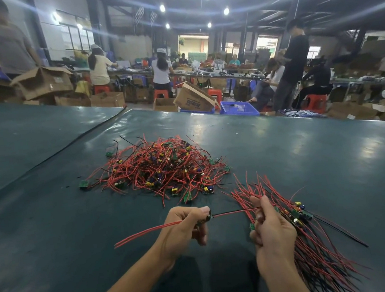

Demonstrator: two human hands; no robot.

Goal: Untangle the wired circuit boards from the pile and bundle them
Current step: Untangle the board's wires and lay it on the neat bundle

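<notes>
The dark green table point(53, 229) gives a flat, plain ground on which red leads stand out. The pile of wired circuit boards point(158, 168) lies at 12 o'clock from the hands, within reach yet apart from sorted work, probably so freed pieces do not snag again.

The bundle point(313, 240) sits at 4 o'clock. Its boards are gathered at 1 level and its red and black leads fan toward 12 and 5 o'clock, which keeps the leads parallel.

The right hand point(274, 232) has its fingers curled tight round the bundle's middle, acting as the collecting grip.

The left hand point(183, 226), at 9 o'clock from the right, pinches 1 circuit board point(207, 217) between thumb and forefinger. Its leads point(235, 211) stretch taut to the right hand's fingers, apparently to straighten them before joining.
</notes>
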